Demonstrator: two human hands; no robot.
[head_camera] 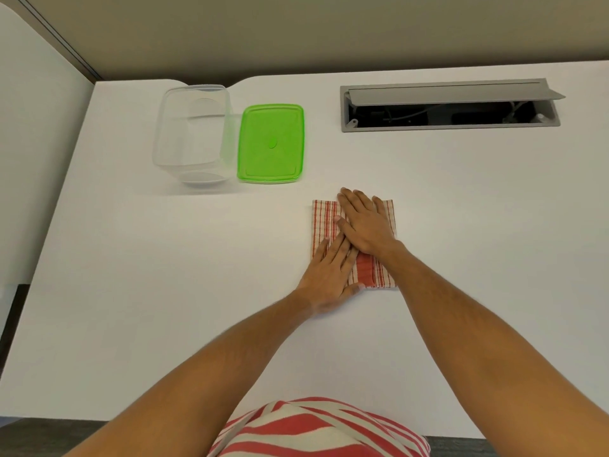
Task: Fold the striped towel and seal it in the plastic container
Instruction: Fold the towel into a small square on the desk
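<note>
A red-and-white striped towel lies folded into a small rectangle on the white table, right of centre. My right hand presses flat on its upper part with straight fingers. My left hand lies flat on its lower left part, fingers straight, thumb at the near edge. A clear plastic container stands open at the back left, with its green lid lying flat on the table right beside it.
A grey cable hatch with its flap raised is set into the table at the back right. A grey partition wall runs behind the table. The table's near edge is at the bottom, by my striped shirt.
</note>
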